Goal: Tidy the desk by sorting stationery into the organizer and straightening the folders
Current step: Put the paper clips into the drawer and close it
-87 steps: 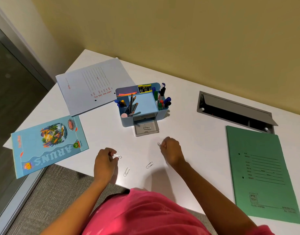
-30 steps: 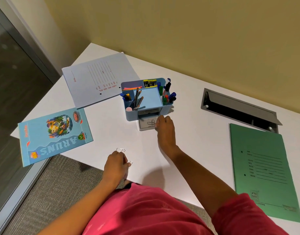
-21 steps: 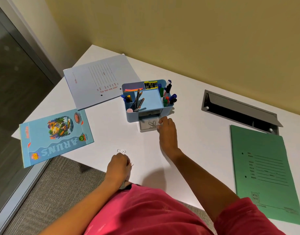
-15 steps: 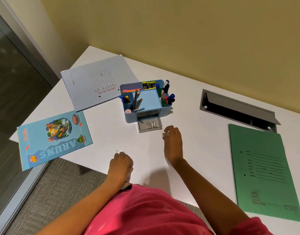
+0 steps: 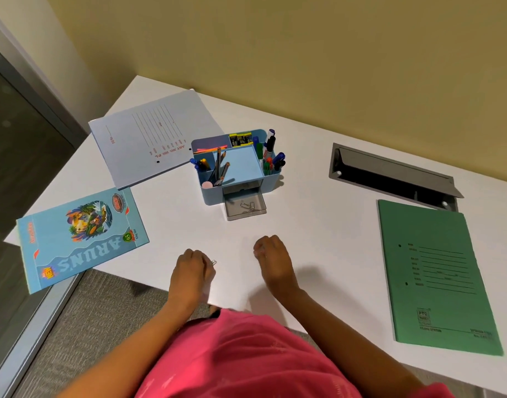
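Observation:
A blue desk organizer (image 5: 255,182) stands mid-desk with pens, pencils and markers in its compartments. Its clear drawer (image 5: 244,207) is pulled out and has paper clips (image 5: 248,205) in it. My left hand (image 5: 190,272) pinches paper clips (image 5: 213,262) near the desk's front edge. My right hand (image 5: 271,255) hovers beside it with fingers curled, nothing visible in it. A pale blue folder (image 5: 152,136) lies skewed at the back left. A green folder (image 5: 436,274) lies at the right.
A light blue notebook (image 5: 77,237) overhangs the desk's left front corner. A grey cable hatch (image 5: 390,176) is open at the back right. The white desk (image 5: 318,225) ends at a yellow wall behind and a glass partition on the left.
My right hand left paper clips in the drawer and drew back toward me. My left hand picked up the clips near the front edge and still holds them.

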A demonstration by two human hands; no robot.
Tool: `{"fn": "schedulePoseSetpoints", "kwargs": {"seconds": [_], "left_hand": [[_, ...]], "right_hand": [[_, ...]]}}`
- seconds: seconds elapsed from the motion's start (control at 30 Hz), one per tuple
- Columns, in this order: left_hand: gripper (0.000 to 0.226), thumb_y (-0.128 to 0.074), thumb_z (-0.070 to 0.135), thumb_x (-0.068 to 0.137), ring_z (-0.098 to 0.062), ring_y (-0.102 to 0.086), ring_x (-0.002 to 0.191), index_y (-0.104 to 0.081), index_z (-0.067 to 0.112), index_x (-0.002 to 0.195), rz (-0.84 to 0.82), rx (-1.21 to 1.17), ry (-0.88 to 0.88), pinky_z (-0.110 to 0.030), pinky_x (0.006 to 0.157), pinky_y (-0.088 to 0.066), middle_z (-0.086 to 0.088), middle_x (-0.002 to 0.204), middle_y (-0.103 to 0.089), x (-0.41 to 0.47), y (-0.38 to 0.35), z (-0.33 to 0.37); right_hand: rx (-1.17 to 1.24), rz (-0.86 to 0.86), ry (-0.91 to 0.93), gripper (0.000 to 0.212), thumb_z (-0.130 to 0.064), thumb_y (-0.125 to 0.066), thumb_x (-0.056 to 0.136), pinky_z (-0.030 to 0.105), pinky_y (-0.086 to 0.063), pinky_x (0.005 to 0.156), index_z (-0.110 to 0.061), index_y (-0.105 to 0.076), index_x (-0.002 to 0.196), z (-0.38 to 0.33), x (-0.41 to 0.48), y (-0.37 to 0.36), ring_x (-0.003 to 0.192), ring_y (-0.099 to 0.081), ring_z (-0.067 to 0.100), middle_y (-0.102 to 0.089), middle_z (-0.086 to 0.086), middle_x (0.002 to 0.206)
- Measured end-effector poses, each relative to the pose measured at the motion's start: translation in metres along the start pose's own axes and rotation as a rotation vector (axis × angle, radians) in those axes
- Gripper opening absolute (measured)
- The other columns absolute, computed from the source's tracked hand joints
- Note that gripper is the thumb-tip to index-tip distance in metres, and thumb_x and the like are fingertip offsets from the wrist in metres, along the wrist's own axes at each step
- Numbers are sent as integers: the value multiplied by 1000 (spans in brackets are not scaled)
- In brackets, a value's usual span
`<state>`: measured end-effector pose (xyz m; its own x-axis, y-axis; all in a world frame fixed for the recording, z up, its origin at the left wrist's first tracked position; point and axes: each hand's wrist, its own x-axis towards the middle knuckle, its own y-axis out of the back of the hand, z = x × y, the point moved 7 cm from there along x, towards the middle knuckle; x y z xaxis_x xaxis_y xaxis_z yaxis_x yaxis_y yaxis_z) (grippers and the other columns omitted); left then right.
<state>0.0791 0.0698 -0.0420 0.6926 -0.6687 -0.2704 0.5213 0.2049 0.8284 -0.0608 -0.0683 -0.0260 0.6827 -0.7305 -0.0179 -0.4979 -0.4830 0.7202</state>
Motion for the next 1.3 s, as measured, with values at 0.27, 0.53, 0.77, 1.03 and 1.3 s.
{"fn": "schedulePoseSetpoints", "kwargs": {"seconds": [0.27,0.53,0.77,1.03,1.3], "left_hand": [[10,-55,7,89,-14,-52,77,-57,16,85,-31,-248,-60,-22,64,-35,1,85,-51,-2,9,7],[7,-57,14,91,-14,-54,75,-60,19,87,124,-261,-71,-27,63,-39,2,85,-55,5,23,18],[12,-54,17,93,-20,-55,81,-60,20,83,198,-165,44,-33,64,-44,4,87,-56,13,38,-16],[14,-68,12,83,-27,-60,87,-67,17,96,236,-69,103,-39,61,-50,-3,97,-60,15,45,-45],[20,-78,17,74,-25,-62,84,-69,18,92,162,49,-30,-33,61,-47,1,96,-65,16,39,-30]], "right_hand": [[330,-249,-150,18,-16,-68,86,32,-56,75,-14,-65,104,-30,9,-38,68,-61,6,-66,-2,84],[498,-191,-290,5,0,-64,86,47,-58,63,0,-68,88,-39,33,-25,58,-64,20,-67,13,71],[563,136,-526,13,6,-54,89,53,-59,69,0,-66,87,-9,85,10,63,-64,27,-66,18,77],[356,133,-365,27,11,-44,92,26,-53,75,6,-63,111,-19,105,25,81,-61,25,-65,21,97],[184,141,-194,19,-1,-52,93,42,-57,81,-5,-66,104,-17,70,26,88,-66,25,-68,12,100]]}}
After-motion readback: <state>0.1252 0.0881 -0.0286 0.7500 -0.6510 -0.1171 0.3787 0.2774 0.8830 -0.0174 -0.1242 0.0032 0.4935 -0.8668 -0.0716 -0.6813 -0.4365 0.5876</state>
